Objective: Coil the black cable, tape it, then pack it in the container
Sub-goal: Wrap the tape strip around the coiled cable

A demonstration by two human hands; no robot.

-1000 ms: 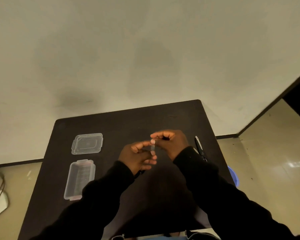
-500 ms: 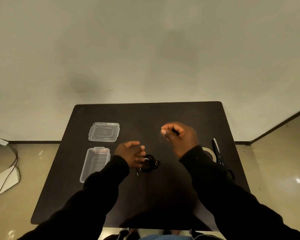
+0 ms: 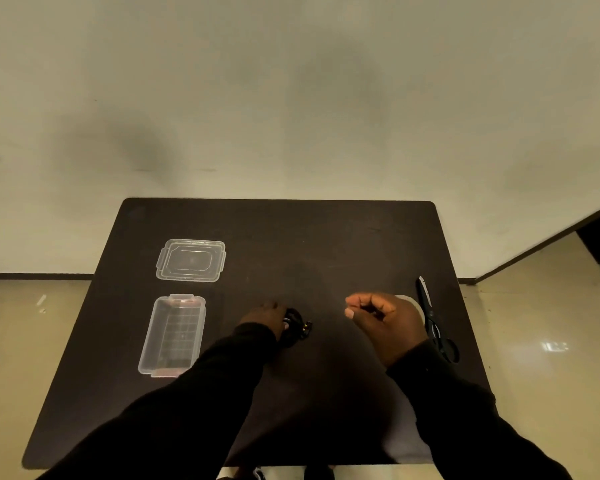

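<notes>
Two hands work over the dark table (image 3: 326, 237), and you appear to be at the hand-over from taping to packing. Largest of the task's things, the clear container (image 3: 171, 336) stands open and empty-looking at your left, its lid (image 3: 190, 260) lying apart beyond it. Your right hand (image 3: 383, 322) hovers with fingers curled loosely; whether it pinches a scrap of tape I cannot tell. Behind it sit the tape roll (image 3: 411, 301) and the scissors (image 3: 433, 323). Your left hand (image 3: 265, 318) rests on the coiled black cable (image 3: 297, 327), fingers curled over its near edge. Next, I judge, lift the coil intact leftward and lower it into the container.
</notes>
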